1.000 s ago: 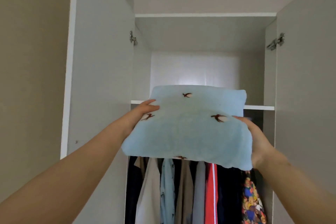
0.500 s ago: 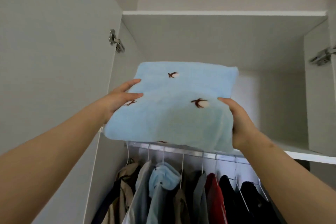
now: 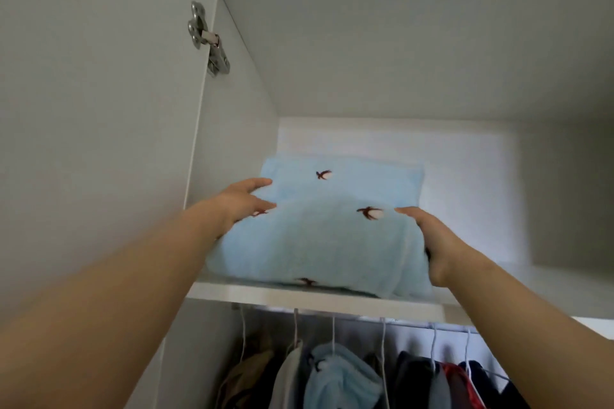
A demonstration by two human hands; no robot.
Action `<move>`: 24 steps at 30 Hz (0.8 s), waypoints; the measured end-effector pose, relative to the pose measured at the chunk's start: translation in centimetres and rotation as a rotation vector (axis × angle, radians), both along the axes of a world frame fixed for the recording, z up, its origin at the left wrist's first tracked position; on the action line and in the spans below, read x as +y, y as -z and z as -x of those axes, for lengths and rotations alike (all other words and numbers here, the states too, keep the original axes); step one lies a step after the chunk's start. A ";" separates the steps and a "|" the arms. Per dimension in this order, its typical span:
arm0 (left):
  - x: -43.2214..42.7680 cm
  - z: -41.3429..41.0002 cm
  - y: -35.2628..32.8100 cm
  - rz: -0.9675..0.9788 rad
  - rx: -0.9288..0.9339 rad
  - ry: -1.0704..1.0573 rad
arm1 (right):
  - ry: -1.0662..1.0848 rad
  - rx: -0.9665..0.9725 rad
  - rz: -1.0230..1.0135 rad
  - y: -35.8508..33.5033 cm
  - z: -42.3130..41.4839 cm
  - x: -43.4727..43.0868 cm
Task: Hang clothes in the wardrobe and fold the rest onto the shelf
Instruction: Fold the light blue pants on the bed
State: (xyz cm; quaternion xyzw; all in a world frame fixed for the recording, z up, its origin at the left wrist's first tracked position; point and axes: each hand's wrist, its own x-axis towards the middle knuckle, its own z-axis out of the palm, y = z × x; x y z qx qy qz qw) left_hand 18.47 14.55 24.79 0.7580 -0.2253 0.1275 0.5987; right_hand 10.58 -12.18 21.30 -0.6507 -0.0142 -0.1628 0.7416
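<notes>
The wardrobe (image 3: pixel 398 43) stands open, and its shelf (image 3: pixel 299 300) is the place to judge everything by. On the shelf's left half, right at the front lip, lies the folded blue fleece (image 3: pixel 315 242); its near fold bulges at the edge while its far end reaches back toward the rear wall. Below the shelf, hanging clothes (image 3: pixel 332 375) fill the rail (image 3: pixel 415 324).

Above the shelf front, the left grip (image 3: pixel 239 206) clasps the fleece's left side with the thumb laid on top. The right grip (image 3: pixel 435 242) holds the right side, thumb over and fingers hidden beneath.

The fleece looks only partly seated. Let go here, the soft, heavy near fold could slump over the lip and drag the rest off the shelf. Fingers drawn out from underneath may also pull the lower layers forward and undo the fold, so it probably needs pushing deeper first.
</notes>
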 end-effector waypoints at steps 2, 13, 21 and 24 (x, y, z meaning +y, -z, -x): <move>-0.1 -1.5 1.4 -0.279 0.033 -0.098 | 0.073 0.071 0.062 1.4 -1.2 0.2; -4.1 1.9 1.3 -0.546 -0.532 -0.240 | 0.483 -0.349 0.485 1.5 0.3 1.3; -4.8 1.1 4.6 -0.746 -0.600 -0.469 | 0.287 -0.191 0.655 2.3 -0.6 4.2; -4.3 0.0 4.8 -0.757 -0.573 -0.494 | 0.283 -0.155 0.737 2.1 -2.0 5.2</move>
